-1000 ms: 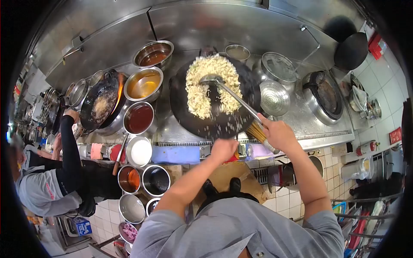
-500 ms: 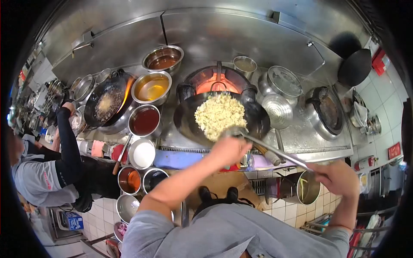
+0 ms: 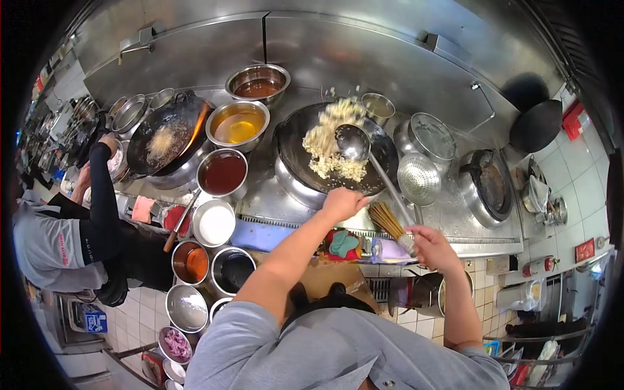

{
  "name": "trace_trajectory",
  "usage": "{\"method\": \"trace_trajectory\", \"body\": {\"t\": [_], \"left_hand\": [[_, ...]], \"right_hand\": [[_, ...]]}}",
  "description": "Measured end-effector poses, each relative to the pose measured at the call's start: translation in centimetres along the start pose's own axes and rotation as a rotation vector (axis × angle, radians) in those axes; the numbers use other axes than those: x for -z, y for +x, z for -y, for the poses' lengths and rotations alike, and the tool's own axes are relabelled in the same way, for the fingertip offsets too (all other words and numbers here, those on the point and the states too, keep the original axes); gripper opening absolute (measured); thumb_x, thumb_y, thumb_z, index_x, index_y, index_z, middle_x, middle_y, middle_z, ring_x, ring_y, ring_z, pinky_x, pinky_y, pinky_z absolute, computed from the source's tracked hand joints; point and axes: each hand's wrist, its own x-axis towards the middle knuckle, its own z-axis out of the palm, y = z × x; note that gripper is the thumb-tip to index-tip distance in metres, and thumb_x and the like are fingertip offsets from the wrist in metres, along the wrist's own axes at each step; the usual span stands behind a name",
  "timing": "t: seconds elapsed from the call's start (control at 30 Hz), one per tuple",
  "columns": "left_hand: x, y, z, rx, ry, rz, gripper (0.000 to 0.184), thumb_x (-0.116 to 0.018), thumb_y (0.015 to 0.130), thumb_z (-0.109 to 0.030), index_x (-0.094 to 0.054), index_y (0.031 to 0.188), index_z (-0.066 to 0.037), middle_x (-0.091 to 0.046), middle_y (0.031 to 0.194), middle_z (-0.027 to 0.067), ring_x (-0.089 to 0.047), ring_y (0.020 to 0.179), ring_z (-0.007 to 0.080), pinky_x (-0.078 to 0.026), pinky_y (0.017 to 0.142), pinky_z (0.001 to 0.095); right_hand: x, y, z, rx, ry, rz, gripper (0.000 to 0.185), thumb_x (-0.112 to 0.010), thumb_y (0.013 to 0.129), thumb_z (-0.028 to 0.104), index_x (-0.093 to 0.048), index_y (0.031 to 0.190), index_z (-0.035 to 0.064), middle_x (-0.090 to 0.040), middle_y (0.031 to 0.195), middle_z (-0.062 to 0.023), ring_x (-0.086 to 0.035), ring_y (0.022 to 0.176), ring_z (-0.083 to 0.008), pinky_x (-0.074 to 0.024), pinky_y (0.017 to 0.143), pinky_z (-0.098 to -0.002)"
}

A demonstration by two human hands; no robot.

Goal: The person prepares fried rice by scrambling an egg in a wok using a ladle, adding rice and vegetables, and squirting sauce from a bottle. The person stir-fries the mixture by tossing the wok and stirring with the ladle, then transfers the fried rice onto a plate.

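My left hand (image 3: 344, 205) is closed at the near rim of the large black wok (image 3: 292, 153); the part it grips is hidden under the fingers. My right hand (image 3: 434, 248) is wrapped round the handle end of a long metal ladle (image 3: 353, 142). The ladle's bowl is inside the wok, against pale chopped food (image 3: 336, 162). Some of that food is blurred and in the air above the wok's far side. A bamboo brush (image 3: 388, 221) lies between my hands, close to the ladle's shaft.
Left of the wok stand bowls of amber liquid (image 3: 238, 125), red sauce (image 3: 222, 173) and white contents (image 3: 214, 223). A perforated strainer (image 3: 419, 180) is to the right. At far left, a co-worker (image 3: 58, 240) stands by a second wok (image 3: 166, 140) with flame at its edge.
The wok tipped toward me over the glowing burner, and now sits back on it with food flying up. The ladle moved from the near rim back inside; my right hand came inward.
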Motion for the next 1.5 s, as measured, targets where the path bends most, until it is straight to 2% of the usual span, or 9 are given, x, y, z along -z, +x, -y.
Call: {"method": "trace_trajectory", "body": {"t": [0.17, 0.23, 0.3, 0.33, 0.4, 0.47, 0.63, 0.67, 1.5], "left_hand": [[-3.2, 0.1, 3.1, -0.029, -0.05, -0.062, 0.035, -0.057, 0.092, -0.039, -0.068, 0.078, -0.009, -0.066, 0.074, 0.0127, -0.064, 0.075, 0.0345, -0.05, 0.073, 0.0472], [-3.9, -0.5, 2.5, 0.044, 0.096, -0.281, 0.03, -0.06, 0.09, -0.036, -0.068, 0.079, -0.009, -0.064, 0.078, 0.0104, -0.061, 0.079, 0.0338, -0.047, 0.08, 0.0465], [-3.2, -0.9, 1.0, 0.116, 0.059, -0.273, 0.028, -0.063, 0.088, -0.035, -0.068, 0.079, -0.009, -0.062, 0.079, 0.009, -0.059, 0.082, 0.0335, -0.045, 0.081, 0.0459], [-3.1, -0.9, 0.7, 0.119, 0.05, -0.252, 0.026, -0.064, 0.087, -0.035, -0.069, 0.081, -0.01, -0.062, 0.079, 0.0088, -0.059, 0.083, 0.0333, -0.045, 0.081, 0.0461], [-2.8, -0.4, -0.1, 0.162, 0.09, -0.207, 0.023, -0.065, 0.087, -0.035, -0.071, 0.085, -0.012, -0.061, 0.081, 0.0078, -0.058, 0.088, 0.0308, -0.042, 0.079, 0.0469], [-3.1, -0.5, -0.9, 0.243, 0.111, -0.215, 0.022, -0.065, 0.087, -0.034, -0.071, 0.086, -0.013, -0.061, 0.084, 0.0069, -0.058, 0.091, 0.0298, -0.041, 0.079, 0.0471], [-3.2, -0.6, -0.9, 0.382, 0.08, -0.164, 0.023, -0.063, 0.087, -0.036, -0.072, 0.09, -0.015, -0.06, 0.092, 0.006, -0.055, 0.098, 0.028, -0.039, 0.081, 0.049], [-3.1, -0.5, -0.7, 0.391, 0.087, -0.172, 0.023, -0.063, 0.087, -0.036, -0.072, 0.09, -0.015, -0.06, 0.092, 0.006, -0.055, 0.098, 0.028, -0.039, 0.081, 0.049], [-3.3, 0.0, 0.5, 0.299, 0.107, -0.13, 0.032, -0.065, 0.086, -0.039, -0.07, 0.083, -0.008, -0.068, 0.085, 0.008, -0.062, 0.09, 0.0283, -0.044, 0.077, 0.0446]], "right_hand": [[-1.7, 4.0, 2.0, 0.198, 1.095, 0.329, 0.028, -0.054, 0.098, 0.031, -0.055, 0.116, 0.0088, -0.055, 0.082, -0.0035, -0.054, 0.066, -0.0134, -0.0471, 0.057, -0.0269], [0.3, 7.5, 3.6, 0.643, 0.746, 0.219, 0.024, -0.061, 0.094, 0.028, -0.059, 0.107, 0.0081, -0.056, 0.083, -0.0037, -0.056, 0.072, -0.0138, -0.0482, 0.063, -0.0285], [1.7, 11.6, 7.5, 1.048, -0.125, -0.532, 0.015, -0.066, 0.091, 0.02, -0.06, 0.096, 0.0075, -0.057, 0.083, -0.0039, -0.057, 0.075, -0.0139, -0.0481, 0.068, -0.0285], [1.1, 13.5, 10.1, 0.735, 0.408, -0.539, 0.008, -0.067, 0.088, 0.012, -0.061, 0.086, 0.0069, -0.057, 0.079, -0.003, -0.057, 0.072, -0.0133, -0.0473, 0.068, -0.0278], [2.7, 22.2, 14.0, 0.925, 0.965, -0.324, 0.019, -0.065, 0.085, 0.003, -0.053, 0.072, 0.0088, -0.053, 0.067, -0.0002, -0.05, 0.057, -0.0121, -0.0429, 0.053, -0.0273], [4.8, 26.3, 19.7, 0.793, 0.837, -0.303, 0.029, -0.062, 0.091, 0.014, -0.043, 0.069, 0.0126, -0.036, 0.053, 0.0039, -0.033, 0.041, -0.0101, -0.0322, 0.044, -0.0295], [9.5, 24.1, 22.9, 1.059, 0.894, -0.138, 0.03, -0.06, 0.092, 0.016, -0.042, 0.068, 0.0129, -0.039, 0.052, 0.0027, -0.036, 0.041, -0.0099, -0.0318, 0.042, -0.0284], [6.4, 24.4, 21.5, 1.148, 0.732, -0.434, 0.032, -0.058, 0.093, 0.016, -0.043, 0.065, 0.013, -0.044, 0.051, 0.0012, -0.041, 0.041, -0.0098, -0.0324, 0.04, -0.0277], [4.7, 30.2, 21.0, 0.976, 0.679, -0.195, 0.029, -0.061, 0.092, 0.01, -0.045, 0.068, 0.0127, -0.042, 0.052, 0.0023, -0.038, 0.041, -0.0081, -0.0311, 0.039, -0.0264]]}}
